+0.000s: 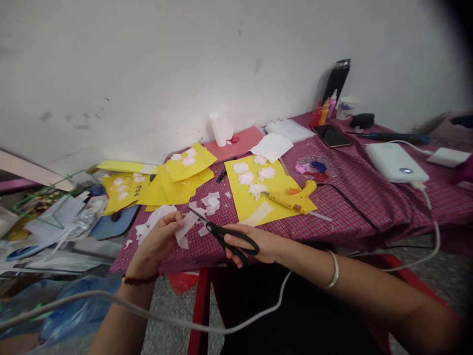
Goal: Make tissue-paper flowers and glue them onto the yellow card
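My right hand (246, 244) has its fingers through the handles of black scissors (221, 231), whose blades point up and left. My left hand (162, 234) pinches a strip of thin white paper (186, 227), and the blades lie at its edge. Small cut paper pieces (211, 202) are scattered on the cloth just beyond the scissors, with more white paper (153, 219) behind my left hand. Beyond my right hand lies a yellow sheet (240, 202) bearing several pale pink paper flowers (246, 178). A yellow glue gun (291, 199) rests on that sheet.
Yellow sheets (173, 185) are piled at the left. Toward the back stand a white roll (220, 129) and a black flask (336, 81). A phone (331, 135) and a white power bank (397, 162) lie at the right. A white cable (177, 323) hangs across the front.
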Demonstrator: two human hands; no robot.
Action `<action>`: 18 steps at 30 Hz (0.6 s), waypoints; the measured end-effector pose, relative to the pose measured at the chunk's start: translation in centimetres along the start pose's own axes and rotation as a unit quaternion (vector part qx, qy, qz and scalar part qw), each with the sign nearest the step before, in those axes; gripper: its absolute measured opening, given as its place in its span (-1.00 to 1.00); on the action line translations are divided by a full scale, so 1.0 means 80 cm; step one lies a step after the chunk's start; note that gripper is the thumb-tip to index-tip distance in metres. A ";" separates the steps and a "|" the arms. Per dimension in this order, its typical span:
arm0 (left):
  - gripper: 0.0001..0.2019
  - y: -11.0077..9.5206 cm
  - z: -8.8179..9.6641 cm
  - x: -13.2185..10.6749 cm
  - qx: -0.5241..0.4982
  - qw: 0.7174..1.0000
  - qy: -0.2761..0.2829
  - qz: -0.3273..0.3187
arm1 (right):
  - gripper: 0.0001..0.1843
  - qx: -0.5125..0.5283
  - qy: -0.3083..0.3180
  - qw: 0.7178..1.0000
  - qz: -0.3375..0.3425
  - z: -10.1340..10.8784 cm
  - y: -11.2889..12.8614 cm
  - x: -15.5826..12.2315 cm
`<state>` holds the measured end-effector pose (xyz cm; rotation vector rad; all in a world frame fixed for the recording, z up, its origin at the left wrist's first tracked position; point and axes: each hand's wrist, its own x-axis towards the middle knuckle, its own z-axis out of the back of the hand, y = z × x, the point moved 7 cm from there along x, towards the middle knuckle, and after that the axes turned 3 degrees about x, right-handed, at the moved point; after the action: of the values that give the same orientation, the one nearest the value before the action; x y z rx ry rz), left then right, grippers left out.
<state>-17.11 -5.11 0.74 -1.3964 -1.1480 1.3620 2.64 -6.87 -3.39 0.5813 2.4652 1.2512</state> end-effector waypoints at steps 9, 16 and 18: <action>-0.68 0.008 -0.001 0.010 0.014 1.000 -0.018 0.014 | -0.49 -0.005 -0.063 0.998 0.016 0.009 0.002 0.008; -0.72 0.009 0.026 0.016 0.000 0.997 -0.080 0.014 | -0.44 -0.014 -0.032 0.999 -0.039 0.015 -0.003 -0.006; -0.74 0.006 0.027 0.018 -0.012 0.996 -0.088 0.004 | -0.42 -0.019 -0.029 0.998 -0.046 0.015 -0.002 -0.010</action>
<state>-19.30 -3.85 -0.11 -1.3185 -1.2789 1.5049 3.85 -6.49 -4.12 0.4819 2.3870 1.2244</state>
